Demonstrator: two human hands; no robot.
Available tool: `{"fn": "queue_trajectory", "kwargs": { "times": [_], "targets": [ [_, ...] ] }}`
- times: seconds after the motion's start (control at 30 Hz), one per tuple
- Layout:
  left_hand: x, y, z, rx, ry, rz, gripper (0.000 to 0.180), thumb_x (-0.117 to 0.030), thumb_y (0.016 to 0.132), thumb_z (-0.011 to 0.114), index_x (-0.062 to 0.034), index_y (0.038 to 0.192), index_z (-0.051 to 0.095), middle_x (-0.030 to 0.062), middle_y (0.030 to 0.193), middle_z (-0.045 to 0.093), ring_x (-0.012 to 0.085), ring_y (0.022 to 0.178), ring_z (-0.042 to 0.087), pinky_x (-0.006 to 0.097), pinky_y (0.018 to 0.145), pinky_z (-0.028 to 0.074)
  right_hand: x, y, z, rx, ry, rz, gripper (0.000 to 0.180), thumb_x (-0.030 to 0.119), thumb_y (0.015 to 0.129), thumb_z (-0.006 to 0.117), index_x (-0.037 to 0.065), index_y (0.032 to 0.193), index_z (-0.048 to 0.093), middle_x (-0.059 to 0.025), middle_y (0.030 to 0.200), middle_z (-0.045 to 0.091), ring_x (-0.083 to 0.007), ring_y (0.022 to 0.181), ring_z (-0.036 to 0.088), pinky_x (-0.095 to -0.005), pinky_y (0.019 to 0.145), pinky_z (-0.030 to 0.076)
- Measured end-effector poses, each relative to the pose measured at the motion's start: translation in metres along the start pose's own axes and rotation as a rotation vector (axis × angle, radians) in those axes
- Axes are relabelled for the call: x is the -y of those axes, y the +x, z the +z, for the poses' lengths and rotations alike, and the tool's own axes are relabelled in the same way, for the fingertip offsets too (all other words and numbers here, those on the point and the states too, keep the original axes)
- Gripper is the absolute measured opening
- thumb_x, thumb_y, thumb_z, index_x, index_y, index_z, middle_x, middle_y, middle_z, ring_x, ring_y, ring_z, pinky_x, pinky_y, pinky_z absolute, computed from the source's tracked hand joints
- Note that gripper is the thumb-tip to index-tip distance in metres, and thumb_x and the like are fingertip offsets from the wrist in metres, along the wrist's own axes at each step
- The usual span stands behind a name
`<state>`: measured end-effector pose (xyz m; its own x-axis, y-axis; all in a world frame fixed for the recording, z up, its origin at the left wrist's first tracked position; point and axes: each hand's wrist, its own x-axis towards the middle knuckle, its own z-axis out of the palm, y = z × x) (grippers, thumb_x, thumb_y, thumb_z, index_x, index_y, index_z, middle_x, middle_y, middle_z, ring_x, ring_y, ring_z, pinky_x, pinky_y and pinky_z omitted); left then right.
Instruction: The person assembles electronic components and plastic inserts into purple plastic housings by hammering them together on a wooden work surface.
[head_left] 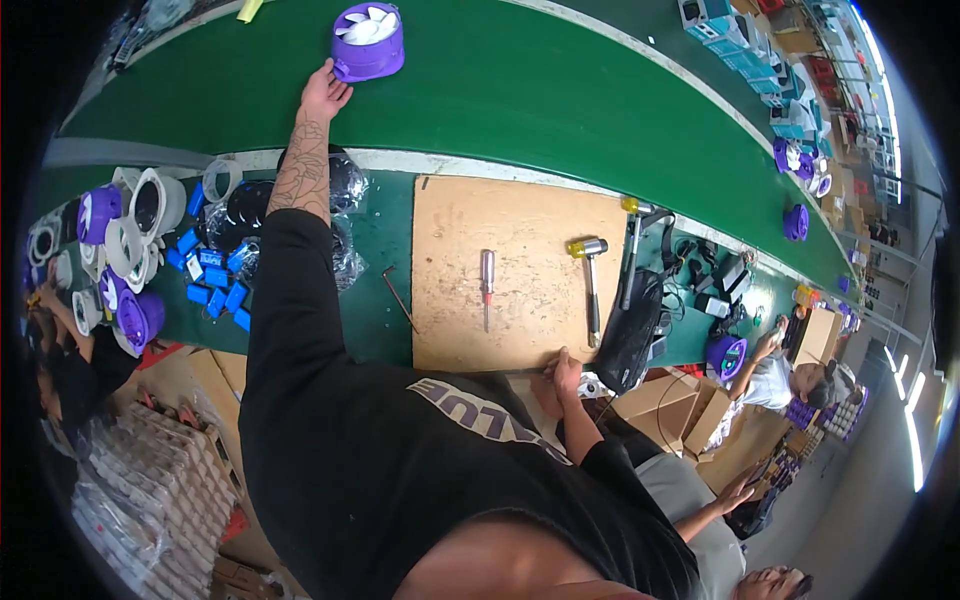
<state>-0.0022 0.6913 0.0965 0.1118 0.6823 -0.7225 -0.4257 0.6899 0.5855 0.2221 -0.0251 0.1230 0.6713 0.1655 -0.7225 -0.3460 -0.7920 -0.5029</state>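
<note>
With my left arm stretched far out, my left hand (325,95) is at the near left edge of a round purple fan housing (368,62) with white blades, on the green belt surface. The thumb and a finger appear closed on its lower edge; the other fingers extend below it. By the front edge of the tan work board (520,345), my right hand (568,372) is held low with curled fingers; anything inside them is hidden. A screwdriver (487,285) with a clear handle lies on the board. To its right is a yellow-headed mallet (591,285).
Blue boxed parts (210,270) and black parts in clear bags (345,180) lie left of the board. A thin metal rod (400,298) is beside it. Right of it are another hammer (632,260), a black pouch (632,330) and cables. Other people work at both sides.
</note>
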Motion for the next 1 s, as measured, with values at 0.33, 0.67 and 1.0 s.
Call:
{"fn": "queue_trajectory", "kwargs": {
  "times": [0.33,0.67,1.0],
  "targets": [
    [0.013,0.01,0.034,0.251,-0.015,0.108,0.032,-0.017,0.08,0.072,-0.0047,0.106,0.058,0.005,0.095,0.06,0.0217,0.096,0.058,0.041,0.09,0.047,0.013,-0.015,0.003,-0.029,0.038,-0.04,0.053,0.037,0.097,0.042,-0.004,0.067,0.057,-0.0113,0.054,0.054,-0.0202,0.044,0.053,-0.0326,0.043,0.044],
    [0.037,-0.026,0.044,0.356,0.021,0.146,0.025,-0.01,0.082,0.062,-0.0032,0.104,0.054,0.0114,0.105,0.059,0.0276,0.104,0.057,0.047,0.095,0.046,-0.005,-0.003,-0.003,0.031,0.051,0.009,0.054,0.04,0.097,0.042,-0.001,0.067,0.057,-0.0097,0.052,0.055,-0.018,0.043,0.054,-0.0307,0.039,0.042],
    [0.113,-0.199,-0.037,0.434,0.161,0.064,0.048,-0.017,0.083,0.059,-0.0089,0.128,0.045,0.0099,0.12,0.055,0.0279,0.11,0.055,0.048,0.094,0.046,0.133,-0.029,0.087,0.069,-0.601,-0.574,0.052,0.051,0.081,0.06,0.0,0.089,0.06,-0.0188,0.08,0.066,-0.0356,0.078,0.064,-0.0418,0.07,0.051]
  ]
}}
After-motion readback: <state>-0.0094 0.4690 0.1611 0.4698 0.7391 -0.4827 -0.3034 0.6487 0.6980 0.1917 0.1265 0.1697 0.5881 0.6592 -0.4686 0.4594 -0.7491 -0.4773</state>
